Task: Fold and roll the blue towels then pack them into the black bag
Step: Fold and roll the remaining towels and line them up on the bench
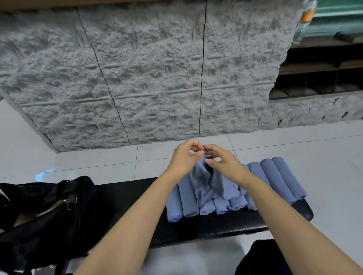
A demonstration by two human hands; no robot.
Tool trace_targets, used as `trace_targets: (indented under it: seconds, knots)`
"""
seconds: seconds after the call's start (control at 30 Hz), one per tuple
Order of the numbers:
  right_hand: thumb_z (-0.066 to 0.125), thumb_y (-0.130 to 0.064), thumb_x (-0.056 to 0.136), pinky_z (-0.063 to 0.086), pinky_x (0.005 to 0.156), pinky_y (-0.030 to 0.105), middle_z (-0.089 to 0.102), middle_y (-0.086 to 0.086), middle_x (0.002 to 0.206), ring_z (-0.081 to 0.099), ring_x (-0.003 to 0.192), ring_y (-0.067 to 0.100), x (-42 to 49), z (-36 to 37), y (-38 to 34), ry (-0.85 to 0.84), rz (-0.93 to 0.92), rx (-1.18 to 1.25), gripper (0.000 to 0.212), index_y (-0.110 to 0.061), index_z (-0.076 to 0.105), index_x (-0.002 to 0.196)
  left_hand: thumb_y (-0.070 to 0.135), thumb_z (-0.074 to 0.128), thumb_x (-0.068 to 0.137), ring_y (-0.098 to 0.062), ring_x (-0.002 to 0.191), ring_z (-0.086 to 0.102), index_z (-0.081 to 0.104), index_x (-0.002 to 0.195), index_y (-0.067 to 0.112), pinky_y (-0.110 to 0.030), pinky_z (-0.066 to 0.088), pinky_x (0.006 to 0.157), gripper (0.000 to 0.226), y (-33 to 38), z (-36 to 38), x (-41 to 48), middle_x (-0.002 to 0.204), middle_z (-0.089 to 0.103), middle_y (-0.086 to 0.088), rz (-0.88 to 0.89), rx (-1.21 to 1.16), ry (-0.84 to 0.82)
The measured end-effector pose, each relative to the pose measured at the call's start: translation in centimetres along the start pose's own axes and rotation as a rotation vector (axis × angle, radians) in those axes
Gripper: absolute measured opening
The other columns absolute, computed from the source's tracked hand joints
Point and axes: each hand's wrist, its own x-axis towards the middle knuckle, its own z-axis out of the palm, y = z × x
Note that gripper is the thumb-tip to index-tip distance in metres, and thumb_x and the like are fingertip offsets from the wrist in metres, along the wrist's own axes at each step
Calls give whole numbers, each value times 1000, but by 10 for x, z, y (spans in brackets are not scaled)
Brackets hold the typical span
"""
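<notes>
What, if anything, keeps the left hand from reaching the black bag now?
Likely nothing, so yes: bare bench lies between the left hand and the black bag. But it pinches a blue towel with the right hand.

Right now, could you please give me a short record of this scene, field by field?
left hand: pinches the loose towel at its top
right hand: pinches the same towel
loose towel: hangs unrolled over the row
rolled towels: side by side on the black bench
black bag: open, at the bench's left end
packed: no blue towel visible in the bag
</notes>
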Motion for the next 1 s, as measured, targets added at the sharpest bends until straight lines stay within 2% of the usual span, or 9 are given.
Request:
trace_targets:
  seconds: [0.07, 0.13, 0.23, 0.5, 0.57, 0.7, 0.8, 0.87, 1.0]
  knots:
    - [62, 1, 85, 44, 77, 20, 60, -2, 89, 53, 79, 7, 1, -3, -4, -58, -5, -117, 32, -13, 59, 114, 1, 62, 86, 0, 68, 54, 56, 76, 24, -12, 43, 66, 26, 7, -3, -4, 78, 60, 10, 32, 35, -19]
    - [65, -9, 84, 39, 74, 32, 50, -7, 74, 42, 74, 13, 0, -4, 0, -90, -26, -345, 8, -13, 60, 88, -2, 63, 84, -6, 75, 56, 57, 77, 23, -17, 45, 75, 26, 8, -10, -11, 78, 60, 10, 41, 71, -41]
    - [67, -28, 85, 31, 72, 35, 40, -14, 69, 34, 82, 17, -5, -7, 7, -161, -13, -600, 37, -31, 35, 66, -5, 62, 83, -9, 79, 55, 57, 75, 21, -23, 44, 77, 27, 15, -26, -21, 79, 59, 9, 46, 121, -10]
    - [59, -17, 84, 40, 62, 36, 45, -2, 71, 44, 75, 24, -11, 1, 36, -199, 99, -680, 19, -23, 43, 77, 4, 66, 81, -10, 79, 57, 55, 77, 28, -30, 44, 77, 27, 57, -106, -30, 74, 58, 19, 227, 518, 191]
    - [55, -11, 80, 38, 59, 33, 45, -8, 72, 46, 76, 24, -13, 3, 41, -103, 111, -641, 21, -27, 43, 76, 3, 67, 80, -1, 75, 56, 54, 74, 33, -24, 43, 74, 33, 66, -127, -36, 74, 58, 19, 262, 525, 235]
    - [67, -16, 75, 41, 75, 36, 48, -13, 97, 38, 94, 19, -9, -10, 37, -49, 16, -723, 19, -22, 50, 78, 3, 65, 81, 15, 71, 51, 60, 79, 24, -2, 34, 67, 22, 80, -169, -45, 76, 58, 21, 291, 590, 326]
    - [75, -16, 78, 38, 81, 33, 58, -11, 99, 46, 94, 17, -11, -32, 25, -82, 39, -437, 28, -22, 50, 66, 5, 67, 83, 4, 72, 52, 66, 92, 18, -3, 36, 68, 16, 85, -204, -45, 80, 62, 9, 313, 663, 384]
    - [72, -9, 80, 44, 75, 33, 61, 6, 77, 56, 75, 19, -16, -44, 11, -116, 122, -91, 29, -7, 48, 65, 6, 68, 83, -13, 76, 55, 70, 98, 11, -13, 37, 67, 16, 84, -221, -46, 86, 66, -2, 307, 755, 332]
    - [73, -22, 78, 38, 69, 28, 48, 8, 68, 47, 67, 17, -25, -68, -17, -214, 187, 116, 32, -13, 46, 66, 3, 74, 76, -32, 79, 63, 73, 83, 1, -30, 38, 70, 7, 79, -248, -50, 81, 69, -18, 321, 997, 247]
